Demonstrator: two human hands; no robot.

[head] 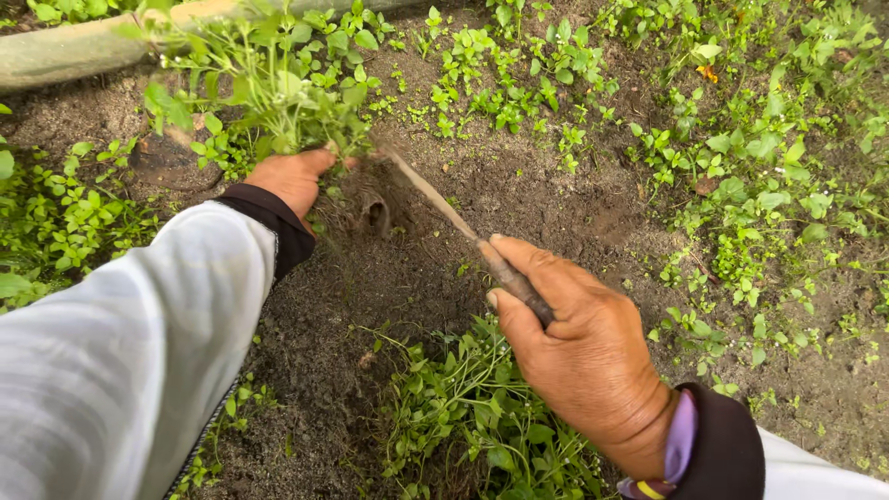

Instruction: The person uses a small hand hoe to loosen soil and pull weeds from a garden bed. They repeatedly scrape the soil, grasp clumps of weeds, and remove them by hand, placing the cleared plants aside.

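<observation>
While the left hand (292, 178) reached forward at the end of a grey sleeve, its fingers were closed around the base of a clump of green weeds (278, 88), just above the loosened soil (519, 199). Nearer the camera, the right hand (579, 356) was clenched firmly on the handle of a thin weeding tool (444, 208), whose shaft slanted up and leftward from that grip to the clump's roots, beside the left fingers.

Bare soil (546, 199) lies open; weeds (278, 83) probably crowd the left.
</observation>
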